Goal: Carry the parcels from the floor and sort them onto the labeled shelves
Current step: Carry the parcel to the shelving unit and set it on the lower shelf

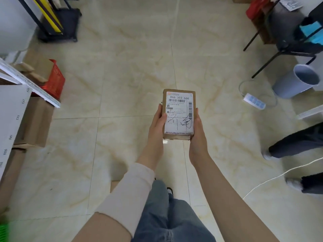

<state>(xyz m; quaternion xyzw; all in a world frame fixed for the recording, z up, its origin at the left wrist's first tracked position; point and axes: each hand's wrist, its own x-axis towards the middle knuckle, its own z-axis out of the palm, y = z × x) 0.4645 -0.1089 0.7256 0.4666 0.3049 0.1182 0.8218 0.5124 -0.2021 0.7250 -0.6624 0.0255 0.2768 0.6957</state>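
Observation:
A small brown cardboard parcel (179, 114) with a white shipping label, printed "866 303 666" and handwritten over in black, is held flat in front of me above the tiled floor. My left hand (157, 127) grips its left side with the thumb on the label. My right hand (198, 132) cups its right side and underside. A white shelf (12, 109) with number tags along its edge stands at the far left, with cardboard boxes (35, 119) beneath it.
A red crate (55, 80) sits by the shelf at left. A grey bin (297, 81), a white power strip (254, 101) with cable and a black-legged chair (283, 46) stand at right. Another person's legs (295, 145) are at the right edge. A dark bag (67, 21) is at the upper left.

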